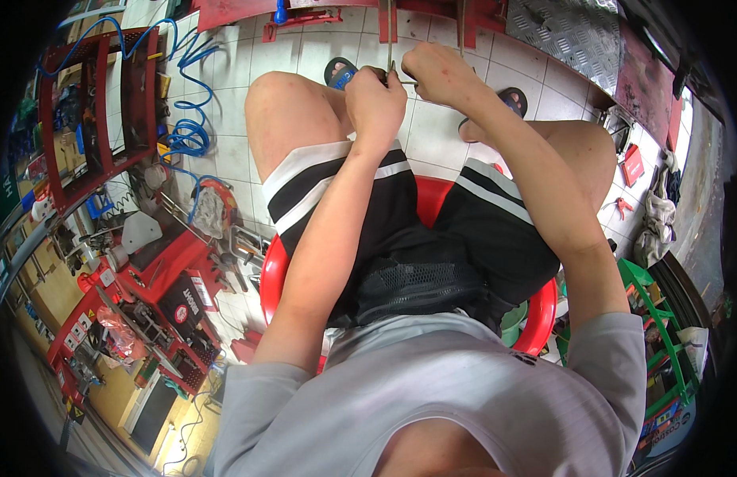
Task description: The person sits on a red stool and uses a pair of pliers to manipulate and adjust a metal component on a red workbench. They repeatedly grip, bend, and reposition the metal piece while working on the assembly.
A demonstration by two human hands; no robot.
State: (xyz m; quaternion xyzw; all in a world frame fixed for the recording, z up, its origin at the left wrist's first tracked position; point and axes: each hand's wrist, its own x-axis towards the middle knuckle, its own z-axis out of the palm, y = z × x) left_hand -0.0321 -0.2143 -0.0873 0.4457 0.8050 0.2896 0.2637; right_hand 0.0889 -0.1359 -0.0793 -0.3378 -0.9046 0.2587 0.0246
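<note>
Both of my hands are out in front of me, above the tiles between my knees. My left hand (375, 103) is closed, with a dark, thin piece (391, 67) showing at its fingertips. A slim upright rod or cable (390, 36) runs from there toward the red stand at the top. Just to the right, my right hand (438, 73) is curled into a fist. What it grips is mostly hidden. A short thin piece spans the small gap between the hands, and another thin line rises beyond my right knuckles.
I sit on a red plastic seat (273, 278). A red metal stand (305, 17) and a diamond-plate ramp (563, 40) lie ahead. A coiled blue air hose (189, 137) and red tool rack (106, 103) are on the left. A green crate (662, 318) stands at right.
</note>
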